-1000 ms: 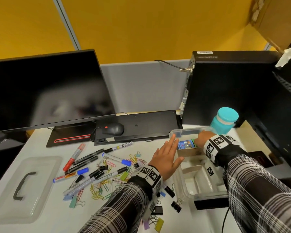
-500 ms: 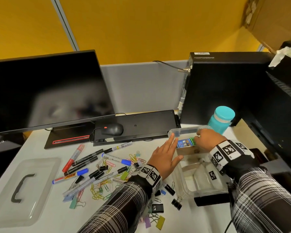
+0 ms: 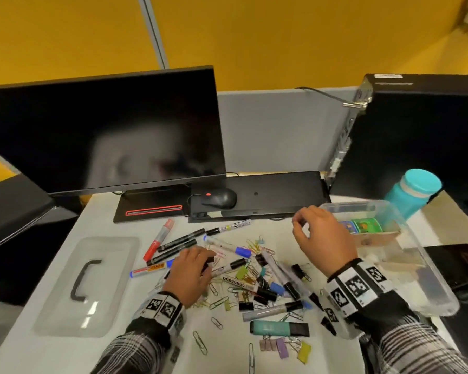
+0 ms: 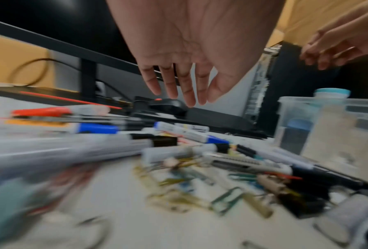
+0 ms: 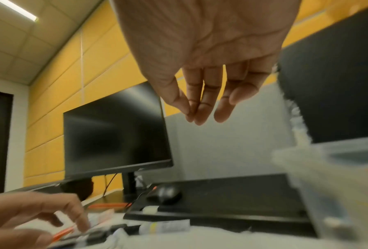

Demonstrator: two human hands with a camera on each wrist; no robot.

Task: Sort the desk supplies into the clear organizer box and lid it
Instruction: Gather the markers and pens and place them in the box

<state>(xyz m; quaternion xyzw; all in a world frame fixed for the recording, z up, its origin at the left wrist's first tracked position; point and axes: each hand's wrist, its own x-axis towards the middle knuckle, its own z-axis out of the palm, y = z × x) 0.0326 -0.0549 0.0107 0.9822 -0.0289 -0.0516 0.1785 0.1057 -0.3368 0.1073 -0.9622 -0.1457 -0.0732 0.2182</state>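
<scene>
The clear organizer box (image 3: 354,207) stands at the right, with colourful tape rolls (image 3: 362,225) in its far compartment. Its lid (image 3: 106,265) with a black handle lies flat at the left. Between them spreads a pile of markers (image 3: 227,245), paper clips and binder clips (image 3: 243,287), plus a teal highlighter (image 3: 278,328). My left hand (image 3: 206,261) is low over the markers, fingertips down among them; the left wrist view shows its fingers (image 4: 187,94) extended and holding nothing. My right hand (image 3: 299,225) hovers just left of the box, fingers (image 5: 221,114) relaxed and empty.
A monitor (image 3: 106,130) stands at the back left, with a mouse (image 3: 219,198) on an overturned black keyboard (image 3: 276,190) behind the pile. A black computer tower (image 3: 416,130) and a teal bottle (image 3: 414,193) are behind the box. A dark flat object (image 3: 459,263) lies right of it.
My right hand has come out of the box's far compartment, leaving the tape there, and moved left. My left hand has left the box's side and dropped onto the marker pile.
</scene>
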